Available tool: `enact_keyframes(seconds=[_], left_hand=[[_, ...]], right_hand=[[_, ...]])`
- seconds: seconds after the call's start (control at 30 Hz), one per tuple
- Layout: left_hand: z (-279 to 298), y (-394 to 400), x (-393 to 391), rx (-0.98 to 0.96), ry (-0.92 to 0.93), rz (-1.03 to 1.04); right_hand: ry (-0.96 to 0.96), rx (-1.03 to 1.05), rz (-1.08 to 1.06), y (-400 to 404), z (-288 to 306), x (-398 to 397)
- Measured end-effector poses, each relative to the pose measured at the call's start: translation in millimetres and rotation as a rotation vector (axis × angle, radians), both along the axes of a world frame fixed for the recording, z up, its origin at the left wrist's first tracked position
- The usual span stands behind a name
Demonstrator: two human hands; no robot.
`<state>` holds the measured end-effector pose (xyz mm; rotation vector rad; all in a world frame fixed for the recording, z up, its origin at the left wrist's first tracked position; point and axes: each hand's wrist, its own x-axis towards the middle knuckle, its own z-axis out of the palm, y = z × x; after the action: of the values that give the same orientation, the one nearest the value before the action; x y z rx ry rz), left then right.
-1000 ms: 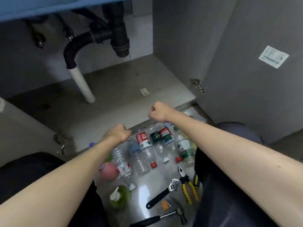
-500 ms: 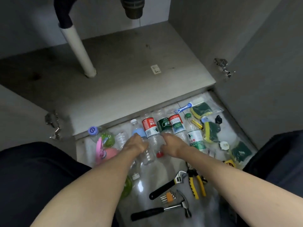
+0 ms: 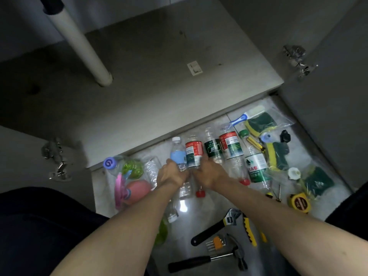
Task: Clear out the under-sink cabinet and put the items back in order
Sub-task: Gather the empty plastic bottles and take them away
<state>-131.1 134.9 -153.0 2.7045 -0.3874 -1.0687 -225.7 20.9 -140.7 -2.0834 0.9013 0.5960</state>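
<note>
The blue-label bottle lies on the floor with the left hand wrapped round its body. Just right of those fingers, the right hand grips the red-label bottle. Probably both are being gathered for the bare cabinet shelf beyond. The fingertips are hidden underneath.

Blue-label bottle; red-white-label bottle; pink sprayer; yellow-green sponges; yellow tape measure.
</note>
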Motion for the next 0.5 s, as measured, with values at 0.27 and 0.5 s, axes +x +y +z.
enact_keyframes(seconds=[0.27,0.5], left_hand=[[14,2,7,-0.168,0.116,0.164],[52,-4,4,-0.193,0.160,0.216]], right_hand=[[-0.192,0.200,-0.314,-5,4,-3],[-0.222,0.434,-0.404,-14,41,-22]])
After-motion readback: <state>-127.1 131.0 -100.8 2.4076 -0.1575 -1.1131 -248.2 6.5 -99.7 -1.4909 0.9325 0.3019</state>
